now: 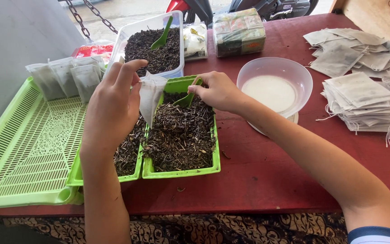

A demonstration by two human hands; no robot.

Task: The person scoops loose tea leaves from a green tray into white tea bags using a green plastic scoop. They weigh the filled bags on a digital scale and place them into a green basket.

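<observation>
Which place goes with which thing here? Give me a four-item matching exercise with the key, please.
Things:
1. small green scoop
2. empty white filter bag
3. translucent bowl
4. filled bags

Places:
A. standing in a row at the far end of the green slatted tray
B. in the right hand, dug into the dried leaves
C. pinched in the left hand above the leaf trays
D. on the red table, right of the leaf trays

Pairs: 1-B, 2-C, 3-D, 4-A
</observation>
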